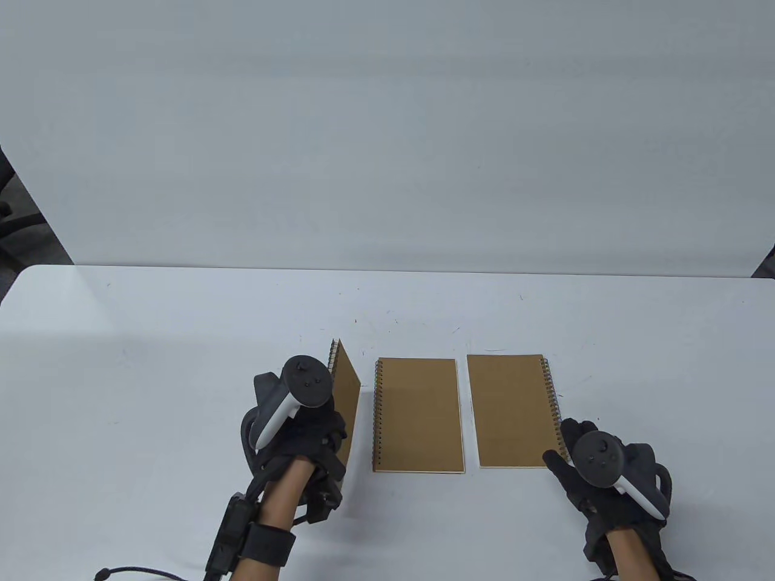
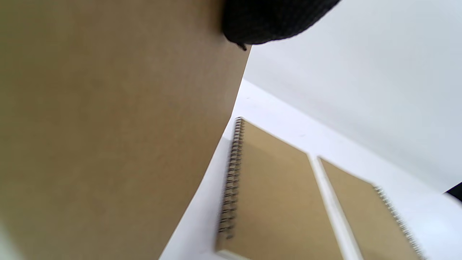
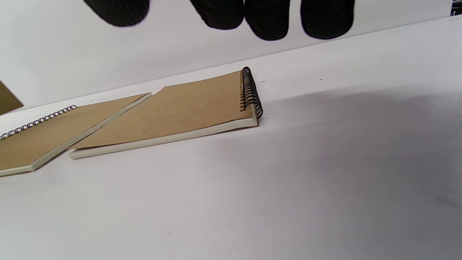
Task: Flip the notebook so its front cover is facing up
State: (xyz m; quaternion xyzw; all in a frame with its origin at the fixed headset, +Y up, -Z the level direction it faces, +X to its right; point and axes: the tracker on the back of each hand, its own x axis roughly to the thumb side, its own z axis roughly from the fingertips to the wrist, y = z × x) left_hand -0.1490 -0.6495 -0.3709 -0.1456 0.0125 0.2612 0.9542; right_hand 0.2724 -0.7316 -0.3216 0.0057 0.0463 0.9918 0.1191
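Note:
Three brown spiral notebooks are on the white table (image 1: pixel 151 363). My left hand (image 1: pixel 315 436) holds the left notebook (image 1: pixel 346 393) up on edge, nearly upright, its spiral at the far top. Its cover fills the left wrist view (image 2: pixel 108 126), with a fingertip (image 2: pixel 267 21) at its top edge. The middle notebook (image 1: pixel 418 415) lies flat with its spiral on the left. The right notebook (image 1: pixel 513 410) lies flat with its spiral on the right; it also shows in the right wrist view (image 3: pixel 180 108). My right hand (image 1: pixel 569 454) is near its front right corner, fingers (image 3: pixel 267 18) spread and holding nothing.
A white wall panel (image 1: pixel 387 121) stands behind the table. The table's far edge runs just behind the notebooks. Dark chair parts (image 1: pixel 12 212) show at the far left.

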